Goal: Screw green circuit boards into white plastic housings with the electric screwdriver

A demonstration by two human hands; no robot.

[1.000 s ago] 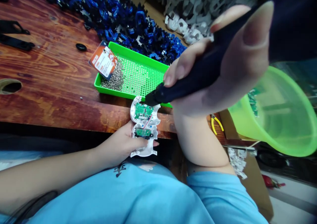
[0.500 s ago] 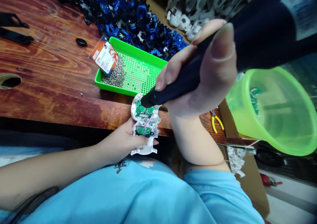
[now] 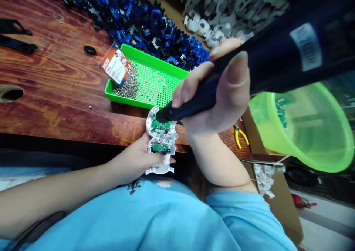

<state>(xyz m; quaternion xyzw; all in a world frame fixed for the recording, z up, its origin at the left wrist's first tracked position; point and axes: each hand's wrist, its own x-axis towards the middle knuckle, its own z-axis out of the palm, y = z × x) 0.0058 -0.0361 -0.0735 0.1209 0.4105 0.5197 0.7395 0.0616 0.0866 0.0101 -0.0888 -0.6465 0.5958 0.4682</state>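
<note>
My left hand (image 3: 141,151) grips a white plastic housing (image 3: 163,166) at the table's front edge, its thumb lying over the lower part. Inside the housing sit two green circuit boards, an upper one (image 3: 159,127) and a smaller lower one (image 3: 158,147), with a thin red wire between them. Wrapped round a black electric screwdriver (image 3: 199,95) is my right hand (image 3: 219,91). The tool slants down to the left, and its tip meets the upper board's area; the bit and any screw under it are hidden.
A green perforated tray (image 3: 155,64) holds many small screws (image 3: 127,86) and a printed card (image 3: 115,64). Behind it lie piles of blue-black parts (image 3: 133,21) and white parts (image 3: 230,10). Yellow-handled pliers (image 3: 240,137) and a translucent green basin (image 3: 313,129) are at the right.
The rear of the screwdriver and my right hand have dropped and shifted slightly left, while the tip stays on the upper board. My left hand keeps its hold on the housing.
</note>
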